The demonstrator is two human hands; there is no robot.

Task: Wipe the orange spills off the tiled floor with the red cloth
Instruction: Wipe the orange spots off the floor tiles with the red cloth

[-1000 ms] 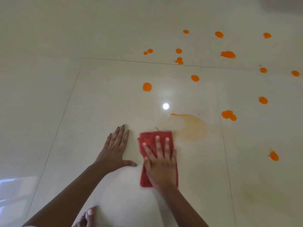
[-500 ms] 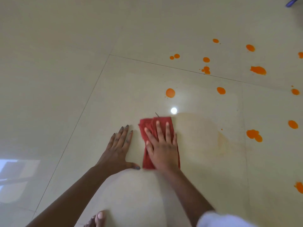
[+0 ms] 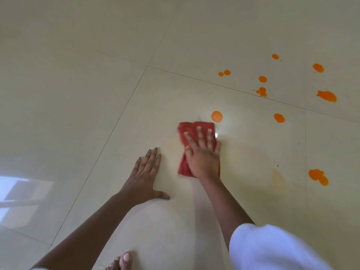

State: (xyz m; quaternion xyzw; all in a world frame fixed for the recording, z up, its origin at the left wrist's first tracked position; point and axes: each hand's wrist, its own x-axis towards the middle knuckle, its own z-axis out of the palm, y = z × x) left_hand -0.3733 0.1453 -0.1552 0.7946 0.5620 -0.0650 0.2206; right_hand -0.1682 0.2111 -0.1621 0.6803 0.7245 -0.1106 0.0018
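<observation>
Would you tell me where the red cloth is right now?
In the head view, the red cloth lies centre-frame under the right hand, just below the nearest round orange spill.

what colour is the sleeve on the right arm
White, seen in the head view: the sleeve at lower right.
</observation>
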